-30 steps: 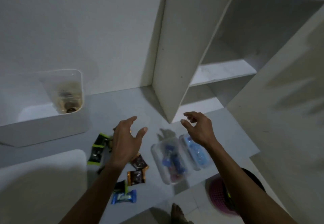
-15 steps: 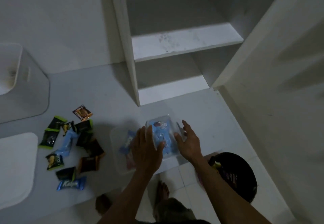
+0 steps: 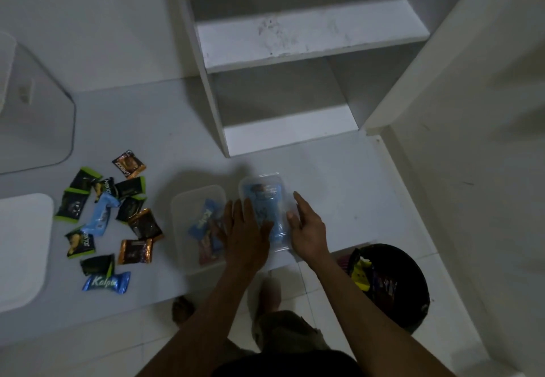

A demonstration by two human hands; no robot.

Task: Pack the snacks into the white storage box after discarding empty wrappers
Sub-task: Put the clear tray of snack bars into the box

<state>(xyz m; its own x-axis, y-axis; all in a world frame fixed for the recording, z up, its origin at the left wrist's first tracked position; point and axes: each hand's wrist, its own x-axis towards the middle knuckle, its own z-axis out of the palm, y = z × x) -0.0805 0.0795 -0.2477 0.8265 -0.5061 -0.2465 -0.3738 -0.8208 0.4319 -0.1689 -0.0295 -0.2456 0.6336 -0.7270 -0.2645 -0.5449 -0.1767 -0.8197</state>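
In the head view, a clear container [image 3: 263,208] of blue snacks is being flanked on the white counter [image 3: 339,176] by the left hand [image 3: 246,232] and right hand [image 3: 306,229], fingers extended and nothing being grasped, while loose snack packets [image 3: 109,217] are being left scattered beside the white storage box [image 3: 32,117] at far left.

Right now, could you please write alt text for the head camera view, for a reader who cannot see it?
Seen from above, a person's left hand and right hand flank a clear plastic container holding blue packets on a white counter. A second clear container lies left of it, with scattered snack packets further left. A dark bin stands on the floor at right.
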